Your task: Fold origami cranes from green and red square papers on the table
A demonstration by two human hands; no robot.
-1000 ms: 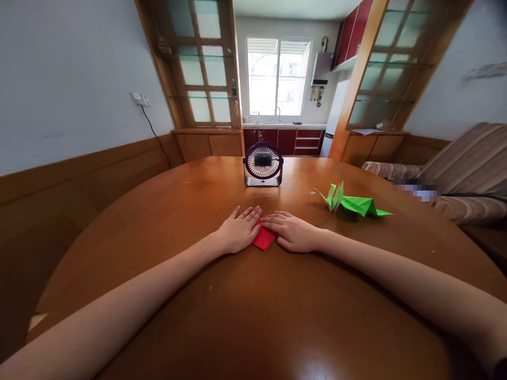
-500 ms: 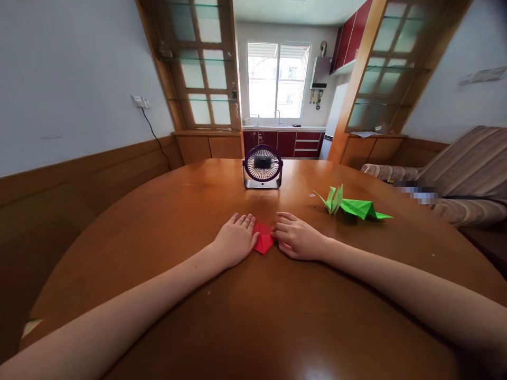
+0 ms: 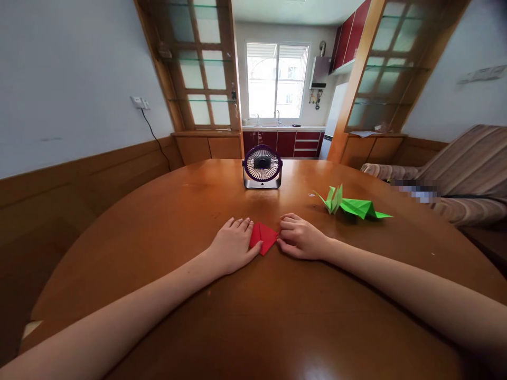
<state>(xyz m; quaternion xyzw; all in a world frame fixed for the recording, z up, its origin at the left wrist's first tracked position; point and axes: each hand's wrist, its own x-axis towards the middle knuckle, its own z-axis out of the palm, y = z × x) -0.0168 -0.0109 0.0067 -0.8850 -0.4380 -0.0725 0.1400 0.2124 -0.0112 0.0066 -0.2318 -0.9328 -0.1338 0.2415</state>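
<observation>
Paper [image 3: 262, 237], red and folded, lies between my hands on the table [image 3: 253, 316]: left hand [image 3: 232, 245] flat and open on its edge, right hand [image 3: 301, 237] curled, fingertips pinching its corner. Mid-crease, I judge; next calls for a firm press.

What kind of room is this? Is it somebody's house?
Most likely a home's dining area. A round wooden table sits by a striped sofa, and behind it a kitchen with red cabinets and a sink under a window.
</observation>
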